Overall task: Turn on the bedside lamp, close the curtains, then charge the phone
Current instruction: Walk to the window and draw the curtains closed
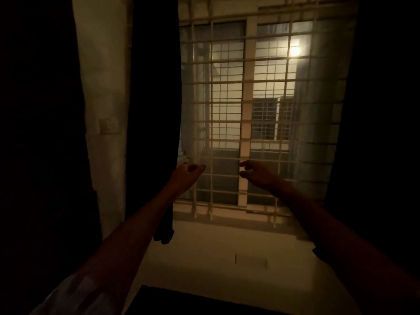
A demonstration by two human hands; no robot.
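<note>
A dark left curtain hangs drawn back beside the barred window. A dark right curtain covers the far right. Between them a thin sheer curtain veils the glass. My left hand is raised at the inner edge of the left curtain with its fingers curled; the dim light hides whether it grips any cloth. My right hand is raised in front of the window's middle, fingers apart and bent, holding nothing I can make out. No lamp or phone is in view.
A pale wall strip with a switch plate stands left of the curtain. A light windowsill or ledge lies below the window. A dark edge crosses the bottom. The room is very dim.
</note>
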